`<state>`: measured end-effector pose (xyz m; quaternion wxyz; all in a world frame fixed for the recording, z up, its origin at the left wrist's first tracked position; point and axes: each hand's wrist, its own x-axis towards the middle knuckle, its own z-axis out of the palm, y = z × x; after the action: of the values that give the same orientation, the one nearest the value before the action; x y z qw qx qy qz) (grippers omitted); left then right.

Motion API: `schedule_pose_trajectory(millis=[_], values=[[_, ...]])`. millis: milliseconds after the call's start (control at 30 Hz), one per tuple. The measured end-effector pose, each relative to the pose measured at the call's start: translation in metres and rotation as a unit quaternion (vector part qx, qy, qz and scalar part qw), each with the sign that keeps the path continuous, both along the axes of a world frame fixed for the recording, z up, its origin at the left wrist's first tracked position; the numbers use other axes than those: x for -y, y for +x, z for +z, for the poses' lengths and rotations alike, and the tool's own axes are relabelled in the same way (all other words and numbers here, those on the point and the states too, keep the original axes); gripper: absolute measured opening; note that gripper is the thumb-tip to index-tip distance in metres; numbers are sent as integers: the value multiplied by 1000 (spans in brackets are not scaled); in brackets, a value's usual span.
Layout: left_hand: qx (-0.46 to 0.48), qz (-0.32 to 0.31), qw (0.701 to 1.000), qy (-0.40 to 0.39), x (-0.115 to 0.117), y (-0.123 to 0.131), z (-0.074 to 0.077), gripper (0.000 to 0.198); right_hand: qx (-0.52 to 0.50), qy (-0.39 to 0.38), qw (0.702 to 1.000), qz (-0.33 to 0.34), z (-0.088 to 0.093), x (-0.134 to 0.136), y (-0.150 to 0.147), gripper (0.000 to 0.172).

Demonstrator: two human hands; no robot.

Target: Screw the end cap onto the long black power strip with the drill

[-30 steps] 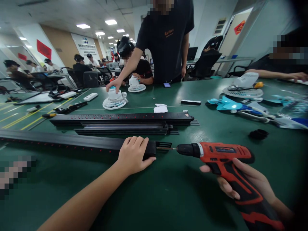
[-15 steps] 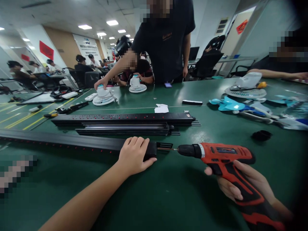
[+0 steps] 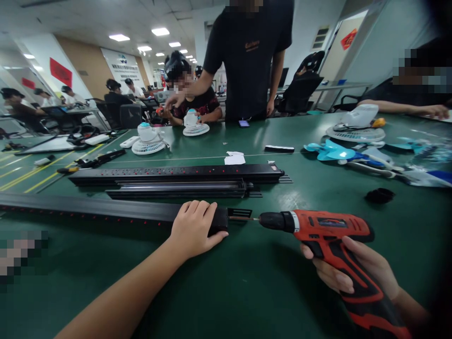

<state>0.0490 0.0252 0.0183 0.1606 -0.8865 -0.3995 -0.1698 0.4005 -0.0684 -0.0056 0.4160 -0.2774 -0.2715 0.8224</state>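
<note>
My left hand point(image 3: 194, 230) is wrapped over the right end of a long black bar point(image 3: 106, 209) with a row of small red dots along its side. From that end a slotted black bracket point(image 3: 240, 212) sticks out to the right. In my right hand point(image 3: 367, 268) is a red and black cordless drill point(image 3: 328, 226), held by its grip and pointing left. A long thin bit point(image 3: 247, 218) runs from the chuck to the bar's end; whether its tip is inside a screw or hole is hidden.
Behind lie another black bar point(image 3: 176, 175) and a shorter black rail point(image 3: 183, 189). Farther back are white fans point(image 3: 148, 146), paper scraps point(image 3: 234, 158) and blue fan blades point(image 3: 330, 150). A black piece point(image 3: 379, 195) lies right of the drill. A person point(image 3: 252, 61) stands across the table point(image 3: 233, 292).
The standing person's hand has let go of the left fan and moved up and right. My hands, the drill and the bar hold nearly the same pose; the view has shifted slightly.
</note>
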Motion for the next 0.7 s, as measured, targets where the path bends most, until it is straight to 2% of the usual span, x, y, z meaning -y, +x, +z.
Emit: schedule_pose_trajectory(millis=[133,300,433,700], values=[[-1,-1,1000,-1,0,0,0,67,-29,1,1000,2,3,0,0,53],[0,-4,1000,9,-1,1,-1,69,-55,31,997,32,-6,-2,4,53],[4,-5,1000,16,-1,1,-2,68,-46,32,998,40,-12,-3,6,53],[14,-9,1000,27,-1,1,-4,65,-34,39,998,36,-12,-3,5,50]])
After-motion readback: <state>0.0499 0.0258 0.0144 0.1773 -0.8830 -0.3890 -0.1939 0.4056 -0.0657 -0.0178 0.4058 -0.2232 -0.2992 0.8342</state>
